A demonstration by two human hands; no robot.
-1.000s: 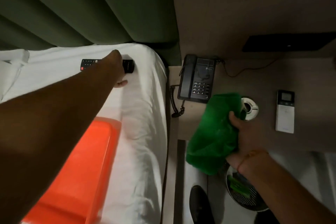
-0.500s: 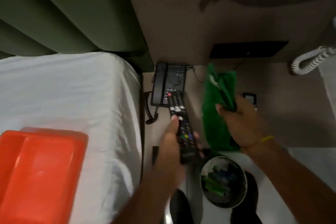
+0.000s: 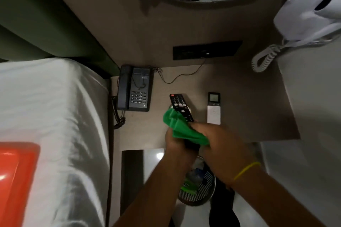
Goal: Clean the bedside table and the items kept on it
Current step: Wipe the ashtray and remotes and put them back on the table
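Observation:
Above the brown bedside table (image 3: 245, 116) my left hand (image 3: 174, 141) grips the lower end of a black TV remote (image 3: 180, 106), buttons facing up. My right hand (image 3: 219, 143) holds a green cloth (image 3: 181, 128) bunched around the remote's lower half. A black desk phone (image 3: 135, 91) sits at the table's left side with its coiled cord hanging over the edge. A white remote with a small screen (image 3: 213, 108) lies to the right of my hands. The round object seen earlier on the table is mostly hidden behind the TV remote.
The bed with a white sheet (image 3: 55, 116) is to the left, an orange tray (image 3: 16, 180) on it. A mesh wastebasket (image 3: 197, 190) stands on the floor under my hands. A black socket panel (image 3: 206, 49) is on the wall; a white wall unit with a coiled cord (image 3: 263, 59) hangs at the right.
My left hand picked the black remote off the bed and carried it over the table. My right hand brought the green cloth onto the remote. The view shifted right.

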